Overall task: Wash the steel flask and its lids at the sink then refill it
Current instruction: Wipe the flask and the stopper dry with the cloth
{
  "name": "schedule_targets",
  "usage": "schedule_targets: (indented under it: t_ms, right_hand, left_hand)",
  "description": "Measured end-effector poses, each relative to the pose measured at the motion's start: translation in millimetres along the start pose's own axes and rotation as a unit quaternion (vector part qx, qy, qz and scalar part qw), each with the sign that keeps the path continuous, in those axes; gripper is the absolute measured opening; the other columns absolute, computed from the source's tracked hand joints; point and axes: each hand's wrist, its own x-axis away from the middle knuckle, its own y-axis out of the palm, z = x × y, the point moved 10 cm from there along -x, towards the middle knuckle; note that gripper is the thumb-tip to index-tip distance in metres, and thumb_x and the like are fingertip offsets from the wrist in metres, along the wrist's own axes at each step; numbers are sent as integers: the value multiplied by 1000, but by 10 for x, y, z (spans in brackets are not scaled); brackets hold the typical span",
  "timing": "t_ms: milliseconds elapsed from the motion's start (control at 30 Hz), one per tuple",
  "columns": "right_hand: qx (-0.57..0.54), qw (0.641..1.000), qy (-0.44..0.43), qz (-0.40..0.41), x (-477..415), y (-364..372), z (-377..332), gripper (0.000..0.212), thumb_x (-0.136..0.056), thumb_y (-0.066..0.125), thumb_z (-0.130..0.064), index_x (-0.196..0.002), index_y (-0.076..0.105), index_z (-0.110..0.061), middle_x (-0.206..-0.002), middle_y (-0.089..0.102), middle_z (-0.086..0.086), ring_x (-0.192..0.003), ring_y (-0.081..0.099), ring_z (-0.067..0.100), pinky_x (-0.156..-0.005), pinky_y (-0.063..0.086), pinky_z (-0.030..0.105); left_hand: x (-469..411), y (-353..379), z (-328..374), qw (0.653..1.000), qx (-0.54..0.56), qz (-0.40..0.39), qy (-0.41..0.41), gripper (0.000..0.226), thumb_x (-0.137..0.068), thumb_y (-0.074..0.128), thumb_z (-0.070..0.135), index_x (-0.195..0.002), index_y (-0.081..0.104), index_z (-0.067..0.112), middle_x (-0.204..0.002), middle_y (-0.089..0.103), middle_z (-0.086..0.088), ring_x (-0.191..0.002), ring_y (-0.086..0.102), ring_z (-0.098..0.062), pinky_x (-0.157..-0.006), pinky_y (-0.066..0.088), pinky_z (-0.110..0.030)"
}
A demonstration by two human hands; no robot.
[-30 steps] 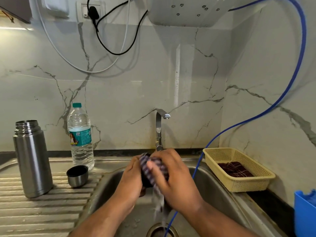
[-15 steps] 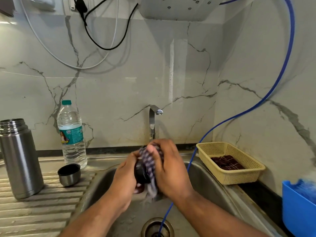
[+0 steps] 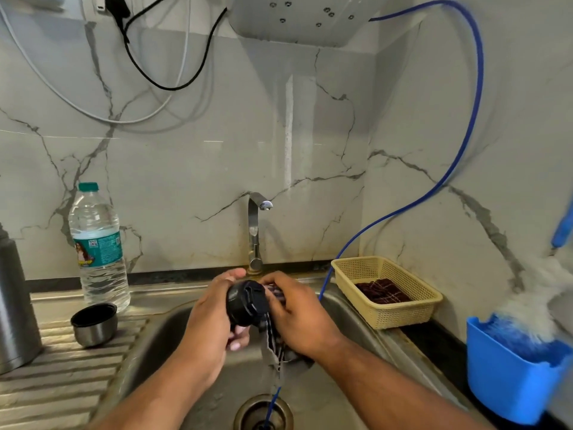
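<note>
Over the steel sink (image 3: 338, 305) my left hand (image 3: 210, 318) grips the flask's black inner lid (image 3: 246, 302), its top turned toward me. My right hand (image 3: 297, 311) holds a wet checked cloth (image 3: 273, 339) against the lid's right side, and the cloth hangs down into the basin. The steel flask (image 3: 14, 308) stands open on the draining board at the far left, partly cut off by the frame edge. Its steel cup lid (image 3: 94, 324) stands mouth-up on the ribbed board beside it.
A plastic water bottle (image 3: 97, 246) stands behind the cup lid. The tap (image 3: 255, 234) rises behind my hands. A blue hose (image 3: 403, 209) runs down into the drain (image 3: 263, 412). A cream basket (image 3: 387, 293) with a dark cloth sits right of the sink, a blue tub (image 3: 511, 377) beyond it.
The cloth has slid off the lid's face, so the black lid's top now shows. My view has shifted right and the flask has moved toward the left edge.
</note>
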Motion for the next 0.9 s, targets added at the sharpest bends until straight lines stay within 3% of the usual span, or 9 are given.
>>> schedule_targets:
  t_ms: [67, 167, 233, 433, 533, 667, 733, 800, 900]
  right_hand:
    - [-18, 999, 39, 9, -20, -121, 56, 19, -100, 57, -50, -115, 57, -38, -106, 66, -18, -97, 63, -4, -89, 56, 28]
    - [-48, 994, 83, 58, -43, -447, 108, 28, -94, 67, -52, -114, 58, -36, -102, 64, -20, -89, 60, -10, -65, 46, 4]
    - [-60, 988, 106, 97, -54, -664, 180, 30, -91, 72, -51, -112, 61, -33, -102, 66, -18, -87, 61, -8, -59, 45, 3]
    - [-60, 948, 135, 282, -109, -1549, 398, 30, -92, 71, -48, -114, 64, -28, -100, 61, -19, -91, 58, -1, -68, 40, 5]
    - [28, 935, 134, 326, -199, -1924, 553, 30, -95, 71, -41, -119, 61, -25, -111, 61, -6, -96, 57, 8, -72, 41, 9]
    - [187, 924, 195, 272, -326, -2065, 1093, 33, -94, 73, -30, -124, 60, -24, -123, 56, 12, -116, 55, 30, -96, 51, 38]
    - [261, 912, 261, 182, -285, -1925, 1449, 35, -94, 69, -26, -128, 60, -25, -127, 55, 15, -123, 53, 37, -99, 49, 41]
    - [288, 898, 319, 95, -153, -1761, 1680, 41, -96, 64, -26, -136, 57, -28, -136, 52, 15, -129, 48, 36, -102, 47, 41]
    - [320, 889, 316, 87, -10, -1716, 1533, 47, -97, 63, -29, -143, 51, -28, -143, 44, 12, -134, 39, 32, -104, 43, 46]
  left_hand:
    - [-8, -32, -90, 999, -23, -5, -23, 32, -109, 38, 35, -122, 63, 19, -60, 54, -7, -44, 42, -11, -43, 34, -27]
    - [26, -36, -182, 997, -38, -32, -63, 53, -99, 42, 60, -118, 65, 16, -60, 53, -4, -48, 43, -11, -51, 43, -32]
    - [28, -42, -201, 995, -45, -46, -73, 57, -91, 49, 64, -118, 64, 17, -64, 54, -3, -55, 45, -14, -58, 48, -35]
    - [-6, 37, -211, 987, -105, -103, -63, 53, -78, 72, 50, -114, 69, 11, -79, 70, -6, -78, 69, -21, -72, 58, -35]
    - [-36, 32, -263, 981, -140, -118, -61, 52, -76, 73, 51, -117, 68, 19, -95, 78, -3, -95, 74, -18, -74, 57, -33]
    - [-77, 23, -312, 976, -164, -136, -49, 69, -69, 83, 63, -119, 66, 18, -103, 79, 0, -103, 73, -13, -79, 56, -32]
    - [-86, 12, -328, 976, -158, -140, -47, 77, -62, 86, 63, -120, 66, 17, -104, 79, -2, -102, 73, -13, -79, 56, -30]
    - [-93, 7, -371, 977, -144, -145, -59, 67, -72, 86, 50, -125, 61, 17, -105, 79, -4, -103, 73, -15, -84, 58, -32]
    - [-95, 7, -459, 977, -108, -156, -94, 58, -77, 77, 33, -129, 53, 24, -108, 77, -14, -105, 74, -26, -94, 58, -40]
